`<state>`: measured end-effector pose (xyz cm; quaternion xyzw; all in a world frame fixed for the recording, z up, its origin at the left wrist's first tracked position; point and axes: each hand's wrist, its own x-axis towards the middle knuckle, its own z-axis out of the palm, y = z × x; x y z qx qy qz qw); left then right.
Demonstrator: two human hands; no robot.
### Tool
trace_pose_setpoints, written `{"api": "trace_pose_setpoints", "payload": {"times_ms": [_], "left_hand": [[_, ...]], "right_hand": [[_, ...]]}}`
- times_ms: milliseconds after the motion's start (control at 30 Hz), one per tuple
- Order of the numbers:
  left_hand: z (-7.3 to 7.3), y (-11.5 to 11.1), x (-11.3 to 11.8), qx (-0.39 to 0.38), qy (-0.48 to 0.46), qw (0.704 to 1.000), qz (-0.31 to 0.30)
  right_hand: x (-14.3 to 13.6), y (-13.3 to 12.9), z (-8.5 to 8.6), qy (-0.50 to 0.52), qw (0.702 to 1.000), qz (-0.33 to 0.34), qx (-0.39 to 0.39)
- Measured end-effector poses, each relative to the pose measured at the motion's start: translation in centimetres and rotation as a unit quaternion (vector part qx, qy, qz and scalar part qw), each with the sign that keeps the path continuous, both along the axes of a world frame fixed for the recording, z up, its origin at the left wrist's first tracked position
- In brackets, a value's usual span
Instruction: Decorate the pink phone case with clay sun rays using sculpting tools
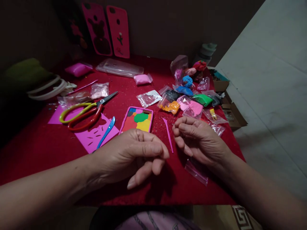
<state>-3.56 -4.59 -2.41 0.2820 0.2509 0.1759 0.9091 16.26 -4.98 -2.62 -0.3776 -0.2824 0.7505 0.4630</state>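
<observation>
Left hand (127, 153) and right hand (203, 137): fingers curled narrow above desk (189, 195) — anything pinched, indiscernible. Colour-patched phone case (141, 117) lies beyond left hand; light touch best spares surface.

Dim, uneven light leaves the plain dark wall (168, 28) behind the red cloth-covered table (196, 195) almost black. To the right, pale grey floor tiles (271, 73) with thin joint lines catch more light, and open brown cardboard boxes (236, 116) sit beside the table's edge; below its front edge shows a beige surface with a dark angular key pattern (242, 218).
</observation>
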Motion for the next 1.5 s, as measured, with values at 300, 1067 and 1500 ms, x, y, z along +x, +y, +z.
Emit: {"api": "trace_pose_setpoints", "payload": {"times_ms": [300,1067,1500], "left_hand": [[-0.01,0.11,0.19,-0.004,-0.011,1.0,0.019],[-0.02,0.06,0.07,0.028,0.011,0.999,0.014],[0.17,0.14,0.08,0.023,0.004,1.0,0.011]], "right_hand": [[0.11,0.08,-0.08,-0.003,1.0,0.004,0.001],[0.22,0.13,-0.03,-0.024,1.0,0.001,0.001],[0.16,0.19,0.05,-0.024,1.0,0.001,0.005]]}}
